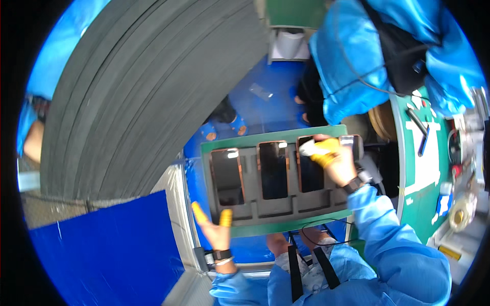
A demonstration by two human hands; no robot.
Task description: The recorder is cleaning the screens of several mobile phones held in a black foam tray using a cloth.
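Several dark-screened phones with copper-coloured edges lie in a grey slotted tray point(250, 213) on a green board point(311, 220). The left phone point(228, 178) and the middle phone point(273, 171) are in full view. Over the upper part of a third phone point(309, 171) is my right hand point(334, 159), in yellow finger covers, closed on a small white wad point(308, 148) that looks like a wipe. Part of another phone point(351, 143) shows beyond that hand. My left hand point(214, 229) is by the tray's near left corner, its yellow-tipped fingers apart, holding nothing.
A dark grey conveyor-like belt point(153, 97) curves across the far left. At the right stands a green workbench point(418, 204) with a tape roll point(462, 214) and small tools. A co-worker in blue point(352, 61) is at the far right. A black cable point(326, 222) crosses the board's near edge.
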